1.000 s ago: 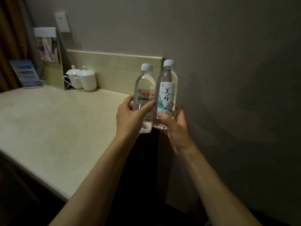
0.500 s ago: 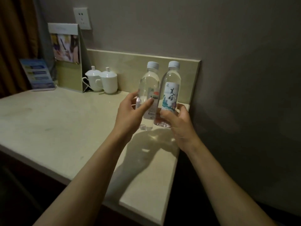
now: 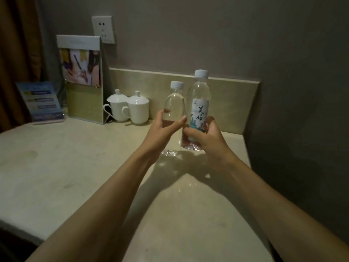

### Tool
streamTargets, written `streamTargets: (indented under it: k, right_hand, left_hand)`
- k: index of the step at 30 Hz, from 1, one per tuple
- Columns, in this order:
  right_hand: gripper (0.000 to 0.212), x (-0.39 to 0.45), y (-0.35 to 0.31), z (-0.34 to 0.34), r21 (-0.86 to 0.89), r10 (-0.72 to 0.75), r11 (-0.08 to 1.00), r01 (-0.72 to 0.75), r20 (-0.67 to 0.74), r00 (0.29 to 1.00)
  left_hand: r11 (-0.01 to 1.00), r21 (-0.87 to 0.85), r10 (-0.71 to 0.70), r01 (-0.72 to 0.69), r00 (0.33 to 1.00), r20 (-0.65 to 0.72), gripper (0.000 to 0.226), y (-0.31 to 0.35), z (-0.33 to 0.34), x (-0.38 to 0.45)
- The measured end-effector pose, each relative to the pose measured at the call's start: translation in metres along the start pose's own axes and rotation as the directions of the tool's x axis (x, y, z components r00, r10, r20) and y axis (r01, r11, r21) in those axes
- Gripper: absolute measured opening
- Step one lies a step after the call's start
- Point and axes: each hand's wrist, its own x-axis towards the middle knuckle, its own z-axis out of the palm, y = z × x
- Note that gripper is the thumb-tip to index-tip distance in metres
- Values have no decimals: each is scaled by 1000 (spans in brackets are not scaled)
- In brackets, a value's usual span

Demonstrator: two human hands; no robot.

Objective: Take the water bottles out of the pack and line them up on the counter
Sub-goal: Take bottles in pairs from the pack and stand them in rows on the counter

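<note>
Step in hand: setting two water bottles down at centre frame, on the right end of the counter. Left hand is wrapped round the left bottle, thumb and fingers on its lower body; base looks down on the counter or just touching it. Right hand is clamped on the labelled bottle, which sits higher in frame with its base apparently just off the surface. Bottles upright, side by side, touching or nearly so.

Next move, as I judge it: lower the right bottle flat beside the left one, let go of both, keep the row near the backsplash.

Contents: both bottles capped, clear, look full of water. Two lidded white cups left of centre, contents hidden. The pack is not in view.
</note>
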Motion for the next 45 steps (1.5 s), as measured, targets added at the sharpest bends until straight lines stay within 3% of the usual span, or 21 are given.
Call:
streamTargets:
  k: [3,8,13,21,23,25,26,28,30,34,37,45]
  right_hand:
    - [51,31,18,14,-45,25,999,-27,-41,999]
    - [56,68,42,31,-167,37,985,-46,-59,998]
    - [65,87,58,37,-194,37,980,-51,-78,996]
    - [63,105,71,47,-227,4,973,-46,-184,983]
    - [63,103,73,49,-293,0,954,-67,-223,975]
    - [63,102,75,48,-329,-9,941,-76,-251,968]
    - [64,102,77,48,-340,-7,937,-83,-258,966]
    - [68,101,78,48,-376,-12,922,-91,-263,965]
    - [70,100,77,49,-399,-11,912,-98,-262,965]
    - [69,99,72,49,-483,-24,868,-113,-270,963]
    - [65,100,73,50,-543,-52,829,-131,-308,950]
    - [58,106,73,62,-552,-80,826,-114,-316,945]
  left_hand:
    - [999,-3,-42,42,999,-15,58,-13,-24,29]
    - [999,-40,-7,9,999,44,29,-30,-60,65]
    - [1000,12,13,-15,990,142,29,-45,-78,91]
    - [997,61,34,-56,947,320,52,-59,-98,118]
    - [996,-59,-35,60,935,352,52,-62,-101,115]
    - [987,-78,-104,142,922,372,70,-65,-102,114]
    - [995,14,-95,96,932,349,76,-66,-102,115]
    - [938,317,34,-138,950,310,78,-70,-103,122]
    - [876,434,62,-211,941,332,77,-69,-105,127]
    - [875,432,34,-219,917,398,70,-69,-115,140]
    - [840,464,94,-280,919,382,61,-70,-117,143]
    - [858,408,117,-312,892,437,55,-60,-126,147]
